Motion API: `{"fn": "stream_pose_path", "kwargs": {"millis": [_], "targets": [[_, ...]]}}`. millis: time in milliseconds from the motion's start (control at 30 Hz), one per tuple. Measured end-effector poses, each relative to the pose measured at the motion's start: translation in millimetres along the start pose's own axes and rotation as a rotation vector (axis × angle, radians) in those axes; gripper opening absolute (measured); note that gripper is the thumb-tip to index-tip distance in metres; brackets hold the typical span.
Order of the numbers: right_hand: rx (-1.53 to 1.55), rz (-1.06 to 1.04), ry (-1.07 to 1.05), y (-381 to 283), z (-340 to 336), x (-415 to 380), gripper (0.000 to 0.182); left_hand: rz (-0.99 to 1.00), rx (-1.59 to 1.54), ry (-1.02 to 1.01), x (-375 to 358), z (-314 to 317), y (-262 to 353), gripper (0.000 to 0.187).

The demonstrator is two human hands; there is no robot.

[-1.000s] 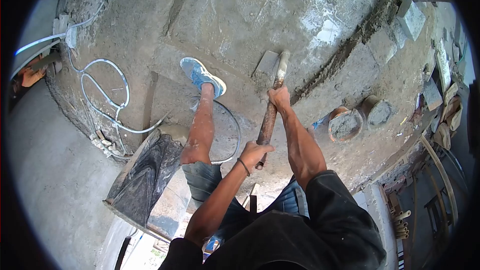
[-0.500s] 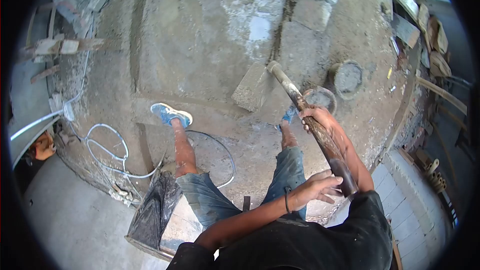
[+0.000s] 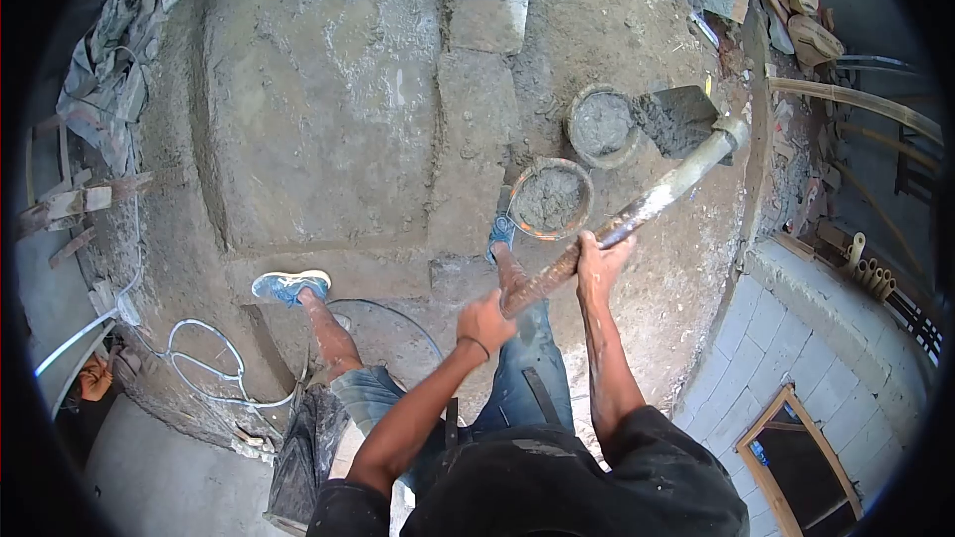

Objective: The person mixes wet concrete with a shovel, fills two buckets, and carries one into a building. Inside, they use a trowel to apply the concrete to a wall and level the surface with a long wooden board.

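Observation:
A long-handled hoe [image 3: 667,191] slants across the front of my body, its wide dark blade [image 3: 696,117] out to the right, low over or on the ground. Grey wet mortar clings to the blade's left part. My left hand [image 3: 484,321] is wrapped round the lower end of the handle, near my thigh. Further up, my right hand [image 3: 603,265] grips the same handle. Just beyond the right hand stands a bucket [image 3: 589,201] of grey mortar with an orange-marked rim. A second mortar bucket [image 3: 637,151] stands behind it, beside the blade.
Concrete blocks [image 3: 489,20] lie in a row ahead. A light hose [image 3: 239,363] coils on the ground at left. At right are a block wall [image 3: 741,323], a wooden frame [image 3: 781,447] and several pipes [image 3: 865,267]. Crumpled sheeting [image 3: 90,89] lies far left.
The hoe has swung right, its blade going from the middle ground to beyond the buckets. My left hand, open near the handle's end before, now grips it. The view has turned right.

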State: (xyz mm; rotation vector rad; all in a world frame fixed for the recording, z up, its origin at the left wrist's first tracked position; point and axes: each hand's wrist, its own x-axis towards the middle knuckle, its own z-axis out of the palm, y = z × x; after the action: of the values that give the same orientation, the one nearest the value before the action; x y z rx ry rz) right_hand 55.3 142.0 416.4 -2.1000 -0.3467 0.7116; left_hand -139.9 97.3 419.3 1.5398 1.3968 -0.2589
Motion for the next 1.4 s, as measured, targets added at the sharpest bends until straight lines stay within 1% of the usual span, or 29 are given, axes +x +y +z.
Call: {"fn": "stream_pose_path", "kwargs": {"millis": [33, 100, 167, 233, 300, 333, 400, 433, 467, 533, 567, 600, 633, 667, 700, 767, 800, 867, 900, 967, 1000, 1033, 1067, 1133, 1200, 1300, 1333, 1367, 1400], "targets": [[-0.068, -0.001, 0.007, 16.5, 4.9, 5.2, 0.049, 0.019, 0.033, 0.006, 16.8, 8.6, -17.6, 0.036], [-0.022, -0.018, -0.01, 38.3, 11.1, 12.6, 0.053, 0.042, 0.055, 0.03, 40.7, 20.0, -37.1, 0.035], [0.135, 0.017, -0.034, 33.5, 14.5, 5.4, 0.054, 0.116, 0.054, 0.211, 39.0, 34.4, -50.6, 0.027], [0.155, 0.075, -0.075, 45.2, -2.5, -5.3, 0.052, 0.116, 0.038, 0.209, 21.5, 46.8, -53.0, 0.026], [0.196, -0.007, -0.137, 49.3, -4.5, 6.9, 0.046, 0.16, 0.019, 0.285, 32.9, 42.6, -42.8, 0.024], [0.2, -0.009, -0.137, 30.5, -7.1, 5.3, 0.046, 0.131, 0.004, 0.315, 18.7, 35.8, -34.0, 0.023], [0.355, 0.105, -0.313, -5.3, -9.8, -0.5, 0.046, 0.074, 0.029, 0.375, -10.5, 7.4, -16.2, 0.021], [0.308, 0.132, -0.387, -5.7, -9.4, 0.8, 0.053, 0.041, 0.072, 0.411, -25.2, -17.0, -7.4, 0.02], [0.334, 0.13, -0.41, -16.7, -5.6, 0.2, 0.053, -0.005, 0.151, 0.439, -37.3, -42.3, -3.1, 0.019], [0.304, 0.413, -0.778, -48.1, -0.4, -5.6, 0.052, -0.092, 0.342, 0.494, -63.5, -100.1, 3.5, 0.017], [0.161, 0.432, -0.988, -55.6, -0.9, -3.3, 0.047, -0.128, 0.45, 0.514, -73.3, -125.8, 3.6, 0.016], [0.177, 0.419, -1.013, -53.6, -2.3, -1.0, 0.047, -0.231, 0.497, 0.47, -80.0, -143.3, -4.9, 0.014], [0.012, 0.301, -1.087, -43.6, -6.6, -0.1, 0.044, -0.326, 0.543, 0.425, -83.7, -160.0, -13.7, 0.013], [-0.153, 0.183, -1.147, -28.6, -11.3, 1.4, 0.042, -0.332, 0.559, 0.444, -83.7, -170.9, -24.9, 0.013], [-0.132, 0.178, -1.156, -3.1, -16.4, 5.6, 0.042, -0.391, 0.631, 0.407, -80.7, -176.1, -41.1, 0.012], [-0.384, -0.022, -1.005, 69.1, -20.8, 17.1, 0.044, -0.446, 0.729, 0.36, -65.0, -179.7, -80.2, 0.011], [-0.366, -0.001, -0.996, 107.7, -19.1, 25.8, 0.044, -0.461, 0.789, 0.351, -49.3, -175.6, -103.2, 0.012], [-0.717, 0.022, -0.94, 183.1, -24.7, 31.6, 0.044, -0.444, 0.872, 0.292, -28.9, -181.4, -130.8, 0.013], [-0.715, 0.067, -0.927, 209.6, -26.9, 30.7, 0.044, -0.506, 0.882, 0.231, -17.4, -186.6, -144.3, 0.015], [-0.712, 0.192, -0.99, 256.7, -21.1, 26.4, 0.051, -0.577, 0.911, 0.14, 9.0, -183.9, -170.6, 0.02], [-0.77, 0.139, -0.955, 272.0, -17.1, 20.0, 0.053, -0.586, 0.922, 0.108, 19.8, -177.0, -185.0, 0.021], [-0.832, 0.081, -0.919, 282.0, -11.2, 17.1, 0.056, -0.628, 0.926, 0.125, 28.0, -180.8, -191.4, 0.019], [-0.797, 0.132, -0.959, 292.0, -3.8, 23.1, 0.061, -0.679, 0.919, 0.148, 33.1, -187.5, -192.5, 0.018], [-0.768, 0.215, -1.032, 309.3, -1.9, 18.2, 0.065, -0.676, 1.013, 0.177, 36.1, -198.4, -202.9, 0.022], [-0.865, 0.29, -0.975, 315.8, 1.8, 24.3, 0.08, -0.599, 1.057, 0.183, 44.8, -208.3, -211.4, 0.031], [-0.887, 0.364, -0.925, 332.1, -16.3, 16.0, 0.088, -0.394, 1.061, 0.295, 38.3, -206.3, -201.3, 0.042], [-0.902, 0.335, -0.926, 332.9, -19.3, 14.3, 0.088, -0.328, 1.045, 0.357, 37.8, -204.6, -191.5, 0.045], [-0.912, 0.321, -0.939, 333.8, -22.4, 12.8, 0.089, -0.329, 1.025, 0.389, 38.8, -203.1, -195.6, 0.045], [-0.922, 0.319, -0.955, 327.3, -24.3, 11.7, 0.089, -0.14, 1.011, 0.507, 38.1, -199.5, -196.8, 0.046]]}}
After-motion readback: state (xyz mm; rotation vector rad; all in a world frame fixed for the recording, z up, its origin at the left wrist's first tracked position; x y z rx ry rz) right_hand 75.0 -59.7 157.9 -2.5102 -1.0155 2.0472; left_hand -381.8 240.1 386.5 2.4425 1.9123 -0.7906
